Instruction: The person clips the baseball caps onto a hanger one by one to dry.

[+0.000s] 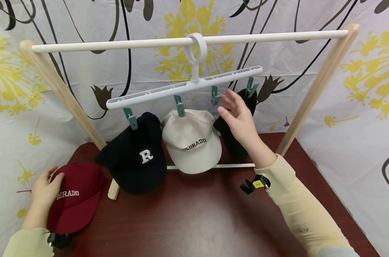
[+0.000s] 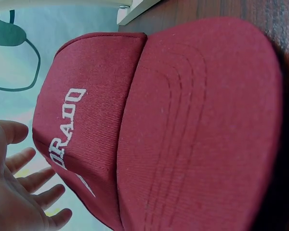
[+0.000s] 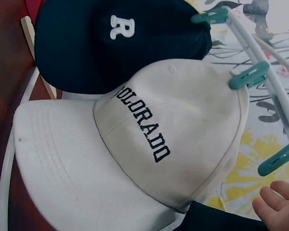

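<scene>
My left hand is at the left side of a red cap with white lettering on the table; its fingers are spread in the left wrist view, and contact is unclear. My right hand is raised with loose fingers near an unloaded green clip under a white hanger. In the right wrist view the fingers look apart from that clip. From other clips hang a navy cap with a white R, a cream cap reading COLORADO, and a dark cap, partly behind my right hand.
The hanger's ring goes round the white top rail of a rack with wooden legs. A lower white bar runs behind the caps. The table is dark reddish-brown. Flower-patterned cloth surrounds it.
</scene>
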A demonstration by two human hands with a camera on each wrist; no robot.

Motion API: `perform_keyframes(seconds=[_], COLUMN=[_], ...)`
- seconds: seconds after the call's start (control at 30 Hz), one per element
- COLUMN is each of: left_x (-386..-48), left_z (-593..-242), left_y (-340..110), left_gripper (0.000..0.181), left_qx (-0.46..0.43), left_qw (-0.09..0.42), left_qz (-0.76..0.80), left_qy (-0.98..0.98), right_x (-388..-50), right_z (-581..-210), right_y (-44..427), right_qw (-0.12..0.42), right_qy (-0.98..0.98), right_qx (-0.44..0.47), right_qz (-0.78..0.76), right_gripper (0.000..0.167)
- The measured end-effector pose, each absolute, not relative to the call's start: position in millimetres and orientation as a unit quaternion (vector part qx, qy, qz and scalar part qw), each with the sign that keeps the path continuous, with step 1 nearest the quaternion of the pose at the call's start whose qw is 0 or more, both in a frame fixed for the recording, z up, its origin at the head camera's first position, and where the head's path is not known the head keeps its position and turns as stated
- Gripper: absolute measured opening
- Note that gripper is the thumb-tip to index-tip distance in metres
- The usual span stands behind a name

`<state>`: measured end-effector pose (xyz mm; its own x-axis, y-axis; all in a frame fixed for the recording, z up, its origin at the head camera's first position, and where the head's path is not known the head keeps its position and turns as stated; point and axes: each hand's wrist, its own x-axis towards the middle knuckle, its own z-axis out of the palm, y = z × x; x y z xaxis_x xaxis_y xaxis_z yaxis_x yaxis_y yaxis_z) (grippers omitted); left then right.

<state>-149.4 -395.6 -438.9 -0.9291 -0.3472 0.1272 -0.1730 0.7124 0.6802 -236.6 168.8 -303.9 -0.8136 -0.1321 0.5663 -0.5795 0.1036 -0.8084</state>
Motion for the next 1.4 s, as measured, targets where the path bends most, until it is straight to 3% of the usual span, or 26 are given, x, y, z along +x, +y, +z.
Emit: perform_keyframes(seconds=[0.23,0.87,1.4], left_x=[-148.1,-154.4,-160.0], left_z=[-438.8,-439.8,-443.4], left_y=[-396.3,-399.3,-411.5], left_gripper=[0.058,0.057,0.063], left_qx=[0.14,0.142,0.163], left_qw=[0.115,0.106,0.069], left_qz=[-0.362,-0.35,-0.386], left_qy=[-0.914,-0.92,-0.905], right_x=[-240.8,-241.8,-239.9], right_z=[-302.3,-296.6,-292.6], right_y=[167.5,157.8,156.6], right_qw=[0.155,0.179,0.197], right_qy=[-0.722,-0.722,-0.736], right_qx=[0.231,0.217,0.207], right_qz=[0.633,0.633,0.614], right_gripper=[0.055,0.044,0.038])
